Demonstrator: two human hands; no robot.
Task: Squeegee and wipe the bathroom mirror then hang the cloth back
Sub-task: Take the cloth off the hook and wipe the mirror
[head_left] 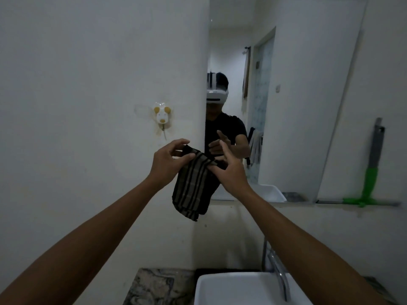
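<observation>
A dark cloth (192, 186) with pale stripes hangs between my two hands at the mirror's lower left corner. My left hand (168, 162) pinches its upper left corner. At the upper right edge my right hand (229, 167) grips the cloth with thumb and lower fingers, the other fingers spread upward. The mirror (293, 95) fills the upper right and reflects a person wearing a headset. A white animal-shaped hook (162, 118) is stuck to the wall left of the mirror, above my left hand, with nothing on it. A green and grey squeegee (371, 172) leans at the mirror's right end.
A narrow ledge (286, 204) runs under the mirror. Below it, a white basin (248, 289) sits with a chrome tap (278, 274) at its right. A marbled countertop (158, 287) lies left of the basin. The bare white wall (88, 84) takes up the left half.
</observation>
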